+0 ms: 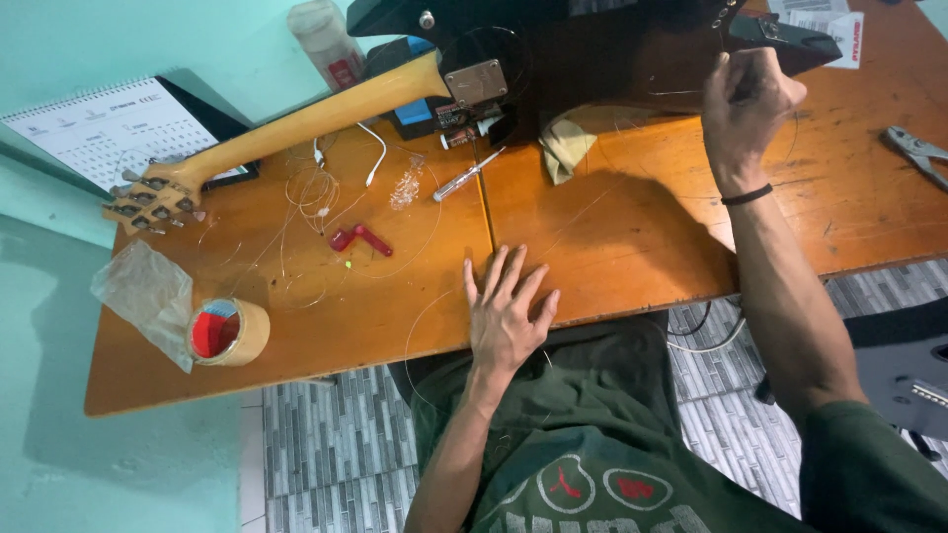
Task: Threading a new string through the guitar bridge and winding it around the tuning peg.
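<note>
A black electric guitar (592,59) lies face down across the back of the wooden table (632,237), its pale neck (316,118) running left to the headstock (153,197). My right hand (746,104) is closed into a fist above the guitar body's right part, gripping a thin guitar string (632,94) that loops away from it. My left hand (506,311) lies flat with fingers spread on the table's front edge, holding nothing. Loose coils of thin wire string (306,192) lie on the table left of it.
A tape roll (229,333) and a clear plastic bag (146,296) sit at the front left. A red string winder (360,238), a screwdriver (466,176), a yellow cloth (568,143), pliers (918,153), a calendar (109,123) and a bottle (326,39) are also on the table.
</note>
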